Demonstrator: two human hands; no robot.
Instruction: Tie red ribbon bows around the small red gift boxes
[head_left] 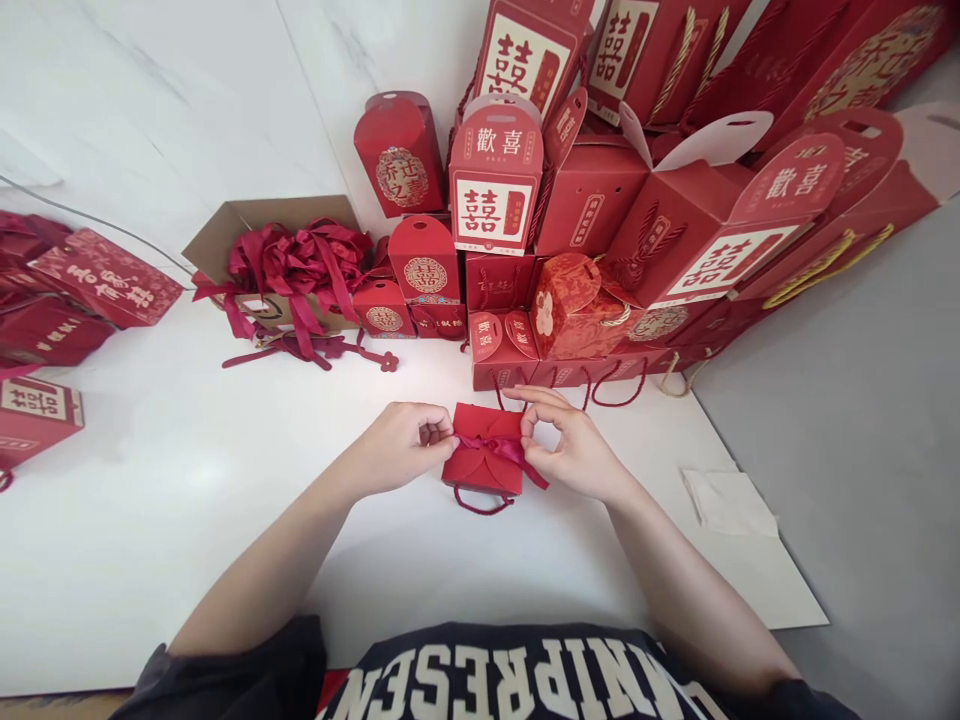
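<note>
Red gift box [484, 470]: is sitting flat on the white tabletop [187, 570], at 12 o'clock from the person's chest, between both hands.

Crimson ribbon [504, 450]: is crossing the top of the box and trailing off past its 4 o'clock corner.

Left hand [397, 448]: is closing thumb and fingertips on the ribbon at the box's 9 o'clock edge.

Right hand [571, 445]: is curling, nearly closed, at the box's 2 o'clock corner, with its fingertips [527, 420] just at the box; whether it is gripping the ribbon is impossible to tell.

Dark red cord handle [480, 506]: is looping out from the box's 6 o'clock edge.

Surroundings: stacked red paper gift boxes [495, 170] are rising from 12 to 2 o'clock, a cardboard carton [225, 235] of red ribbons [300, 265] is standing at 11 o'clock, and folded white paper [727, 502] is lying at 3 o'clock.
</note>
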